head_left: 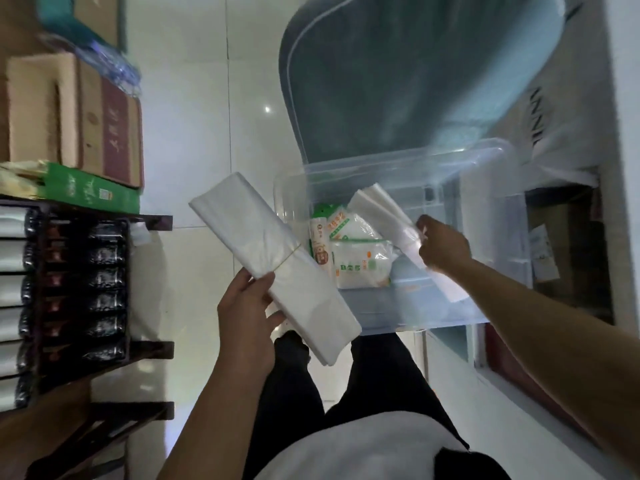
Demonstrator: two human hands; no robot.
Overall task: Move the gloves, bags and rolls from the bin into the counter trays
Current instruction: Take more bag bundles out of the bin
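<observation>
A clear plastic bin [512,216] stands on the floor in front of me. Inside lie several white and green packets [356,258] and a small roll pack [319,242]. My left hand [247,317] grips a long flat bundle of white plastic bags [273,258] bound by a rubber band, held left of the bin above the floor. My right hand [441,245] is over the bin, closed on a second, thinner bundle of clear bags [384,213]. The counter trays are not in view.
The bin's blue-grey lid [398,64] leans behind it. A dark wooden rack [83,278] with black and white packs stands at left, cardboard boxes [69,112] and a green box [90,192] on top. A white cabinet [623,133] is at right. Pale tiled floor lies between.
</observation>
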